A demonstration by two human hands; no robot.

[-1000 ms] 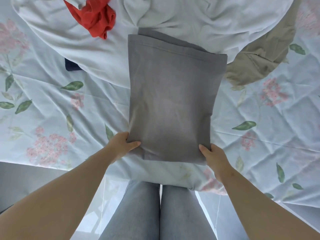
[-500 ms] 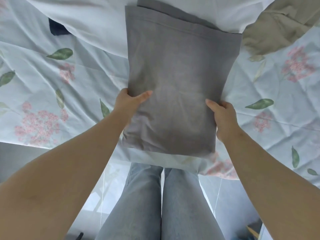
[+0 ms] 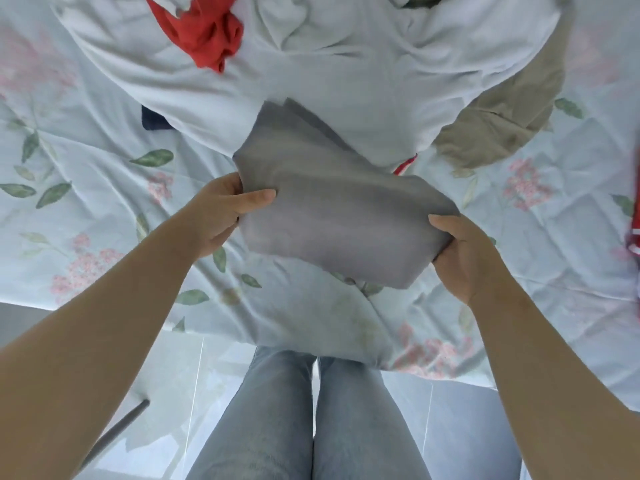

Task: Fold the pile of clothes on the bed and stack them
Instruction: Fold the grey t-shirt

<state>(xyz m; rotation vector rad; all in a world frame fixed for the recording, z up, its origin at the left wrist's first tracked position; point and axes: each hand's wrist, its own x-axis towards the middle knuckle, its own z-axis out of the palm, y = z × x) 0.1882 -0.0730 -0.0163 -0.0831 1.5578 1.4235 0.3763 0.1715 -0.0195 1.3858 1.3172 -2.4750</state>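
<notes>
Nearest the camera, the person's legs in pale blue jeans (image 3: 311, 410) stood on a light tiled floor (image 3: 166, 393), close against the edge of the bed. The bed was covered by a pale bedspread (image 3: 86, 209) printed with pink flowers and green leaves, and its near edge hung down just in front of the knees. Both bare forearms reached forward over that edge. The left hand (image 3: 221, 216) pinched the left edge of a folded grey cloth (image 3: 339, 209), thumb laid on top and fingers tucked out of sight beneath. The right hand (image 3: 467, 251) gripped the cloth's right side near its lower corner, thumb on top and fingers curled under the fabric. The grey cloth sat between the two hands, turned at a slant over the near part of the bedspread; whether its underside touched the bed could not be told. Its far corner lay over the front of a big rumpled white garment (image 3: 346, 81) that spread across the middle of the bed. A thin red strip (image 3: 405, 166) showed at that garment's near hem. A dark navy piece (image 3: 154, 119) poked out from under its left side, and a crumpled beige garment (image 3: 502, 123) lay against its right side. Farthest off, a bunched red garment (image 3: 207, 32) rested on top of the white one.
</notes>
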